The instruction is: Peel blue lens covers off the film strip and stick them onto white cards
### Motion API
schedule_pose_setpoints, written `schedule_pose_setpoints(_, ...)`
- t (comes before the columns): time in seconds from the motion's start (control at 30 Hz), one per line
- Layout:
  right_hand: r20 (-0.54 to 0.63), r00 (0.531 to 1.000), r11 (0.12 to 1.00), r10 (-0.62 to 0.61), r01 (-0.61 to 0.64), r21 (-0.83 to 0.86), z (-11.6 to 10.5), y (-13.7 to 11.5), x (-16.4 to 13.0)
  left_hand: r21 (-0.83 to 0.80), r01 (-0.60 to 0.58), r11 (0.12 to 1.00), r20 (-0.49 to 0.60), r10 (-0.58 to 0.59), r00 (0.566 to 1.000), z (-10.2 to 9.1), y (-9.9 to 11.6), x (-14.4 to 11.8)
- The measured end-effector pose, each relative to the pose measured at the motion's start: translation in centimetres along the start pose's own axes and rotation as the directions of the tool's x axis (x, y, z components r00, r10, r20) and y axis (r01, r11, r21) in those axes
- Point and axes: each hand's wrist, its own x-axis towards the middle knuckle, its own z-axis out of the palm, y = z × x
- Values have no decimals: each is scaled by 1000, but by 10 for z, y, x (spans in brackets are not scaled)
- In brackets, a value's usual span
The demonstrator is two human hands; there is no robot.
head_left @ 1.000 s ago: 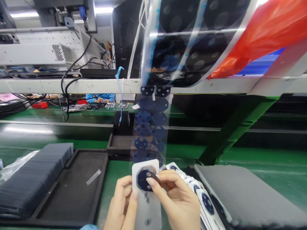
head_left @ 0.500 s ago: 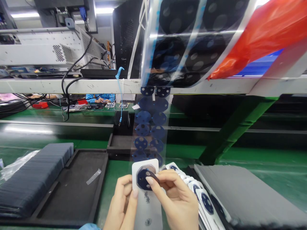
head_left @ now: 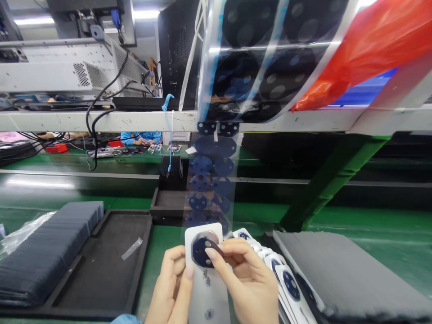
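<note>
your left hand [head_left: 172, 283] is gripping the white back cover [head_left: 205, 274] upright from its left edge, long axis running away from you. your right hand [head_left: 249, 283] is pinching the dark blue lens sticker [head_left: 201, 252] btwn thumb & forefinger, right over the cover's camera cutout, w/ the sticker strip [head_left: 211, 180] hanging just beyond.

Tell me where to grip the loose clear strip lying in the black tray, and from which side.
Pinch the clear strip at its upper right end, coming from above. It lies flat and slanted on the black tray, so a low side approach would probably meet the tray wall; that end looks slightly lifted, though that is hard to tell.
</note>
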Motion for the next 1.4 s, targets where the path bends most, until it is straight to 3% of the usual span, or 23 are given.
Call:
schedule_pose_setpoints(0.27,-59,997,999,40,-39,22,4,-3,0,7,5,1000,-7,-5,1000,2,0,-1)
schedule_pose_setpoints(0.53,-11,1000,1000,9,-9,-11,2,1,-1,62,-40,997,0,40,999,2,-2,-1)
schedule_pose_setpoints(0.73,-19,989,981,-143,140,-135,4,7,-2,51,-107,993,-20,108,994,5,-9,2)
schedule_pose_setpoints(0.83,0,953,912,-302,290,-289,5,10,-2,-11,-96,995,-50,95,994,7,-12,6)
schedule_pose_setpoints(0.93,27,938,844,-347,325,-426,6,16,-4,-58,-50,997,-79,46,996,7,-13,11)
schedule_pose_setpoints(1.03,-17,962,836,-271,227,-500,9,23,-7,-93,-25,995,-74,18,997,4,-10,16)
schedule_pose_setpoints(1.17,-101,975,929,-198,153,-338,17,24,-11,-84,-16,996,-67,10,998,0,-9,21)
schedule_pose_setpoints(1.27,-88,994,979,57,-73,-189,19,17,-10,-31,11,999,-37,-12,999,-1,-11,23)
schedule_pose_setpoints(1.33,-9,969,959,246,-245,-140,16,13,-7,-2,31,1000,-24,-31,999,-1,-12,24)
schedule_pose_setpoints(1.4,45,946,942,322,-316,-115,11,10,-2,-13,61,998,-10,-61,998,0,-14,25)
